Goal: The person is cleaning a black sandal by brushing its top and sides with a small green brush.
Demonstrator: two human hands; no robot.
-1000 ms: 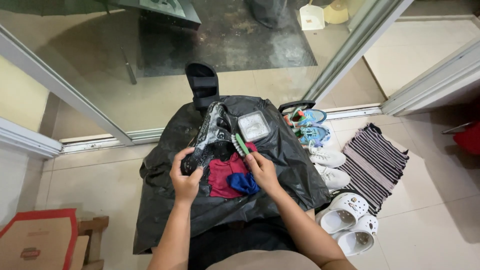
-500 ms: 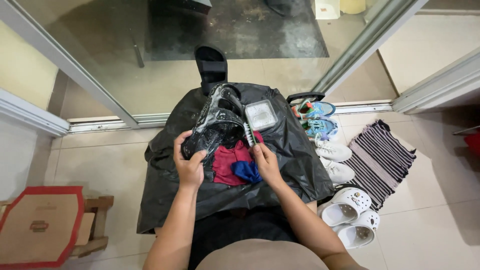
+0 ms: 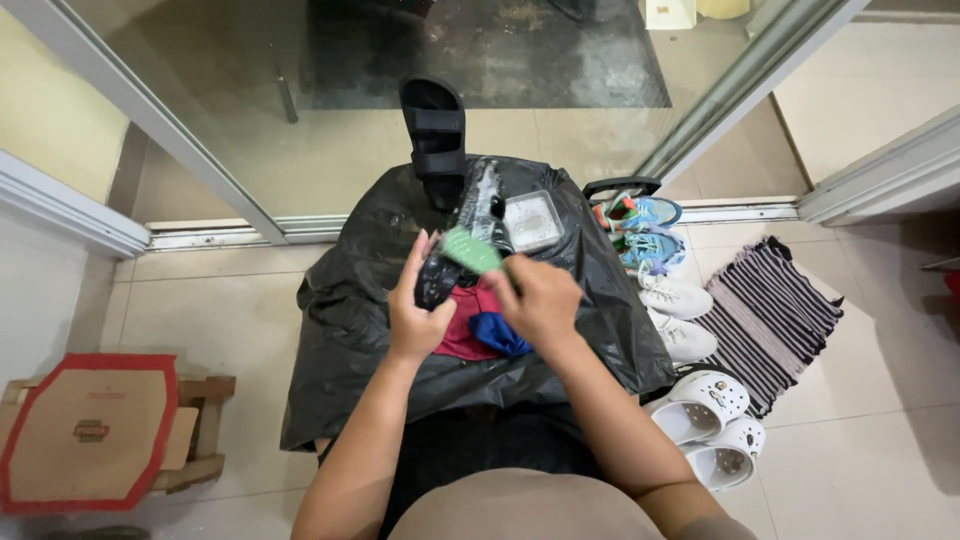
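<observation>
Cardboard box (image 3: 90,430) lies well left of the left hand (image 3: 418,318), which grips a black plastic wrapper (image 3: 440,275). Right hand (image 3: 540,300), just beside it, pinches a green piece (image 3: 470,250) above red and blue cloth (image 3: 478,330) in the black bag (image 3: 350,320). Shoes (image 3: 660,260) stand further right.

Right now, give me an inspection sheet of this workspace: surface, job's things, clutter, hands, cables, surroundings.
Surface: black bag spread over the lap, on a tiled floor.
Job's things: green piece; shiny black wrapper; red cloth and blue cloth in the bag.
Clutter: clear square pack; black sandal.
Hands: left hand grips the wrapper; right hand pinches the green piece.
Cables: nothing seen.
Surroundings: glass door, shoes, striped mat, cardboard box.
</observation>
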